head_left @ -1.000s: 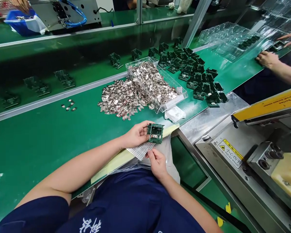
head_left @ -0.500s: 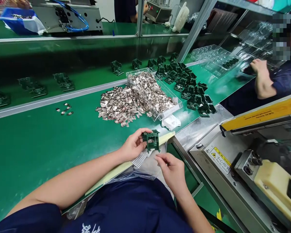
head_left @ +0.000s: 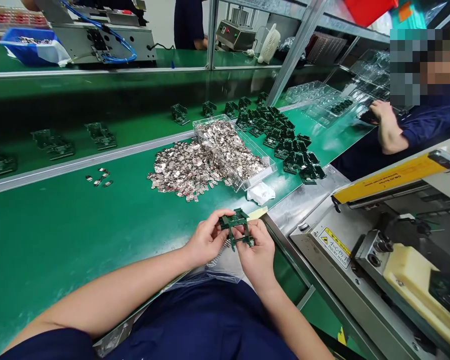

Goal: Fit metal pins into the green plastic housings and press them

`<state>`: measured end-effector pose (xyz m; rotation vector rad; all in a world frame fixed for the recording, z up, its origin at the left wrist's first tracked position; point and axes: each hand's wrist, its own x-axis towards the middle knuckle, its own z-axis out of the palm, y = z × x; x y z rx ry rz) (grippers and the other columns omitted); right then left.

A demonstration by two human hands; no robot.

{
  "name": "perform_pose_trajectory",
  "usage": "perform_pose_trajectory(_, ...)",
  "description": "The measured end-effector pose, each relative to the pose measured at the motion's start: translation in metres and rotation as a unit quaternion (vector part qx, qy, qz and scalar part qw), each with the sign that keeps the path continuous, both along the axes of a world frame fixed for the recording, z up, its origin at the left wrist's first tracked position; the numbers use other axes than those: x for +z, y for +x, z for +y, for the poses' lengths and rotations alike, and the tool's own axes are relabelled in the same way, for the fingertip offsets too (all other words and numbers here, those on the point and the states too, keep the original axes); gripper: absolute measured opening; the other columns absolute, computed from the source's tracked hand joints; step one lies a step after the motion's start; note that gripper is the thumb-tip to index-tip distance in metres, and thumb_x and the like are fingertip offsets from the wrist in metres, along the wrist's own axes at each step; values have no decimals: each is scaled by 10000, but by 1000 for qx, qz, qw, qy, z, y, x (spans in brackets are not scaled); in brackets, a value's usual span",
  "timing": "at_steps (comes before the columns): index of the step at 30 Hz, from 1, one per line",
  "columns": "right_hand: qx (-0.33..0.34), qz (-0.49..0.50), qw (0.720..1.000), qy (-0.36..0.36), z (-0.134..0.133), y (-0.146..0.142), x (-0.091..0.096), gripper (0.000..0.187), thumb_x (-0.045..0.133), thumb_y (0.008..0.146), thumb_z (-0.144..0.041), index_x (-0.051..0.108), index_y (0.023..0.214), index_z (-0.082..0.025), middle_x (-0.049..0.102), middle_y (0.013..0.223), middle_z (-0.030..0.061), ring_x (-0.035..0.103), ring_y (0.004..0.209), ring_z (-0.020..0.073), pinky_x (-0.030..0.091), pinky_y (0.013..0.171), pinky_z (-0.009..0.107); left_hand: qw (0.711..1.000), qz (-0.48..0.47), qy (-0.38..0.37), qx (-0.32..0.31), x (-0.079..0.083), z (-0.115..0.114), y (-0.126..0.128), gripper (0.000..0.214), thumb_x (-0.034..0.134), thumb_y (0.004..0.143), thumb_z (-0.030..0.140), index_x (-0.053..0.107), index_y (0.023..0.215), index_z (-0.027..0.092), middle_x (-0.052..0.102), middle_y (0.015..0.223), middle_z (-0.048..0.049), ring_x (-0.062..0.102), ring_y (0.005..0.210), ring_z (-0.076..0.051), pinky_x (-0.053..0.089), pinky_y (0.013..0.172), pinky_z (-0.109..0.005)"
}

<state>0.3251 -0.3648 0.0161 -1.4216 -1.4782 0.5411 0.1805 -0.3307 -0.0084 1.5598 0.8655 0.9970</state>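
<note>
Shown: I hold the green circuit board [head_left: 235,229] up by its edges, just above the green bench mat [head_left: 67,240] — left hand [head_left: 206,239] and right hand [head_left: 258,252] both closed on it. An edge grip like this keeps the board steady and its face uncovered — the heap of silver metal parts [head_left: 187,169] lies beyond.

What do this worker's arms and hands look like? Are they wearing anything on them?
The left hand and right hand are bare, without gloves. The forearms are uncovered too, coming out of a short navy sleeve on a matching dark top.

There's one left hand [head_left: 206,241], one right hand [head_left: 257,252], one green circuit board [head_left: 235,224] — and one clear tray [head_left: 257,175].
</note>
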Motion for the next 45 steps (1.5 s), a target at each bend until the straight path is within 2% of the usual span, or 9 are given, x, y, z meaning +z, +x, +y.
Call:
perform_pose_trajectory(8,4,215,975,-47,-3,16,-10,198,700,801,-308,536,869,-221,563,898,20,552,757,154,473,615,260,999,-22,-15,-28,9,-4,5,313,539,914,305,481,1209,218,593,879,-24,549,680,-115,445,575,-207)
perform_pose_trajectory(12,103,42,994,4,-28,57,13,578,689,818,-248,460,1348,-268,483,1392,110,483,1246,272,498,918,385,994,-9,-48,-93,17,-4,23,321,526,924,286,466,1229,208,615,973,-59,607,836,-157,512,715,-253)
perform_pose_trajectory(15,106,-37,993,29,-63,100,35,644,745,788,-250,467,1367,-300,533,1357,99,488,1268,294,461,1013,452,972,7,-49,-230,36,-1,56,405,538,916,276,437,1305,219,639,993,-74,636,856,-174,535,731,-277)
perform_pose_trajectory(20,-198,-16,969,150,-151,184,58,569,784,752,-286,555,1274,-279,612,1225,115,579,1173,317,463,1017,524,888,2,15,-459,84,10,163,605,653,845,298,407,1393,236,581,1314,-144,586,1188,-270,502,976,-422)
perform_pose_trajectory(24,-528,-4,816,235,-214,249,68,605,809,710,-351,580,1261,-248,567,1284,152,489,1280,354,324,1123,559,900,-7,172,-400,110,0,279,713,765,724,376,480,1343,167,485,1429,-189,446,1332,-351,358,1115,-513)
perform_pose_trajectory(29,-536,15,832,145,-221,295,71,667,846,626,-454,613,1201,-209,628,1142,131,542,1200,354,337,1092,596,896,48,142,-418,119,-16,356,825,845,603,382,520,1305,96,568,1336,-221,526,1250,-377,411,1071,-519)
perform_pose_trajectory(37,-355,-102,929,-33,-158,312,88,623,818,642,-492,634,1161,-201,688,1037,101,661,932,253,548,871,443,927,-54,-22,-370,100,35,223,619,839,640,297,600,1201,191,641,1183,-107,620,1103,-262,455,1054,-471)
perform_pose_trajectory(41,-320,-106,940,-46,-147,316,88,634,805,648,-517,637,1168,-196,697,1077,111,655,1026,280,524,927,449,929,36,-58,-364,68,49,161,518,812,667,257,635,1153,238,603,1228,-94,567,1191,-291,440,1055,-484)
perform_pose_trajectory(45,-397,-136,907,-48,-171,308,62,756,729,709,-560,516,1360,-240,591,1323,114,539,1238,303,431,1037,482,922,69,-64,-375,32,44,154,527,818,651,280,656,1152,298,389,1501,-88,379,1386,-365,375,1089,-538)
